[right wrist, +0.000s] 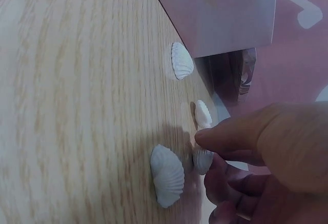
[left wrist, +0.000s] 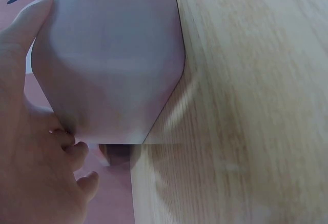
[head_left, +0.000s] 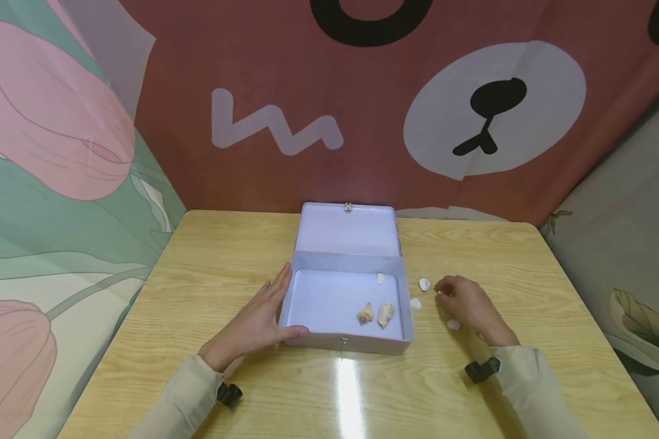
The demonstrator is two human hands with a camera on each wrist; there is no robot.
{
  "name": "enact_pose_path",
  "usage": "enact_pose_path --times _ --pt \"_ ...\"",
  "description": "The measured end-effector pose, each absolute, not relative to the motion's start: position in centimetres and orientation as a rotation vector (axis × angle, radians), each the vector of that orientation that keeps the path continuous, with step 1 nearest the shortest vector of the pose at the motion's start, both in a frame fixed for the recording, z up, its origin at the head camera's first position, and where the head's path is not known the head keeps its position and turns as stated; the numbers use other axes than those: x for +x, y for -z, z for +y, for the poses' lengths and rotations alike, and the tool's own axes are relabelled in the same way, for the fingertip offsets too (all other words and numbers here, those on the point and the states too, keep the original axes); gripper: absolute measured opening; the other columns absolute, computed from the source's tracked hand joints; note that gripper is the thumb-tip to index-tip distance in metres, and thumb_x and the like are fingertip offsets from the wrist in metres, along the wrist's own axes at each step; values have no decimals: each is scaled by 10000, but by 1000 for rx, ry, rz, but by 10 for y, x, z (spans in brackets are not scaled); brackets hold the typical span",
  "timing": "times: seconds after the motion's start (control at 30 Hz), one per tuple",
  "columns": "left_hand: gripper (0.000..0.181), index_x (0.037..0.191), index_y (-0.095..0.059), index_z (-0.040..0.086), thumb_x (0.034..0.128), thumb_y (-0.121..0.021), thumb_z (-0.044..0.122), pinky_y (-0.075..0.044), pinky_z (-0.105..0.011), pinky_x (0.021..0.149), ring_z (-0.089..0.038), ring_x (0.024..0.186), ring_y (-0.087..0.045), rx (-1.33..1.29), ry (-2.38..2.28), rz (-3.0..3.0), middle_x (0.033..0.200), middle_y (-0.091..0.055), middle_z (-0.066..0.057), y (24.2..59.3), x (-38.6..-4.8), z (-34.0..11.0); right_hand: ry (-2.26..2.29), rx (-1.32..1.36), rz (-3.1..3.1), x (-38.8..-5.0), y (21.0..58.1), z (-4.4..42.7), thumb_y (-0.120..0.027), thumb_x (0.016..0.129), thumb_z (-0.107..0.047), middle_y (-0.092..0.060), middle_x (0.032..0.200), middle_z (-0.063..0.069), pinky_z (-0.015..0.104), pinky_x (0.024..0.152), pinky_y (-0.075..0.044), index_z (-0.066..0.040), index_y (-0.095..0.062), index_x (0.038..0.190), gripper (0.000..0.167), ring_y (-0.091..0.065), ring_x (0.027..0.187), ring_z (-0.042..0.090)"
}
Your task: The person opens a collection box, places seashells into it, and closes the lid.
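Observation:
A pale lavender metal box point(head_left: 318, 340) sits on the table, its hinged lid point(head_left: 348, 228) thrown back. My left hand point(head_left: 258, 320) rests against the box's left side, fingers spread along the wall and thumb on the front rim. Inside lie a spiky sea snail shell point(head_left: 365, 313), a longer striped sea snail shell point(head_left: 386, 314) and a small white shell point(head_left: 381, 278). Right of the box, my right hand point(head_left: 468, 306) pinches a ribbed white seashell point(right wrist: 203, 161) between thumb and fingers, low over the table. Three white seashells lie around it, one point(right wrist: 167, 176) nearest the camera.
The wooden table point(head_left: 219, 244) ends against a brown cloth point(head_left: 373, 122) printed with an animal face. Patterned cloths hang at left point(head_left: 49, 152) and right point(head_left: 631, 292). A dark wrist camera point(head_left: 229, 395) is strapped under the left cuff.

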State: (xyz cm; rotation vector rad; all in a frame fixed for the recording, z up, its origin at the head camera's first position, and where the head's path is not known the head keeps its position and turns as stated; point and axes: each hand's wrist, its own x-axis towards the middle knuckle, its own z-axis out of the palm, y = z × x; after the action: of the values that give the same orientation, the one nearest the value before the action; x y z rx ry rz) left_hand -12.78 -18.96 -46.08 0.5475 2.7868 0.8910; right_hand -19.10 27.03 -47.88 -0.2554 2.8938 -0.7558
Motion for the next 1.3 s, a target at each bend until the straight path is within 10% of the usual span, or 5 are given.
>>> enact_pose_path --times 0.8,1.07,1.3 --pt "1333 1720 -51 83 822 -791 732 -138 -543 1386 -268 1689 -118 539 -902 2786 1819 13 -19 461 -128 -189 885 -310 2975 -192 439 255 -672 1035 -127 -748 1067 178 278 670 -497 19 -724 1246 262 -653 870 243" --pt "1326 1719 -38 95 825 -807 704 -142 -557 1382 -281 1688 -124 542 -915 2788 1824 -24 -75 461 -128 -188 983 -287 2976 -189 434 251 -646 1051 -107 -748 1124 222 430 791 -614 19 -720 1257 253 -719 1003 359" --pt "1330 1720 -36 99 824 -797 720 -140 -557 1382 -277 1690 -116 547 -912 2789 1819 12 -24 461 -128 -189 1120 -261 2861 -189 430 248 -572 1088 -65 -764 1126 250 267 740 -622 58 -658 1329 284 -775 990 371"
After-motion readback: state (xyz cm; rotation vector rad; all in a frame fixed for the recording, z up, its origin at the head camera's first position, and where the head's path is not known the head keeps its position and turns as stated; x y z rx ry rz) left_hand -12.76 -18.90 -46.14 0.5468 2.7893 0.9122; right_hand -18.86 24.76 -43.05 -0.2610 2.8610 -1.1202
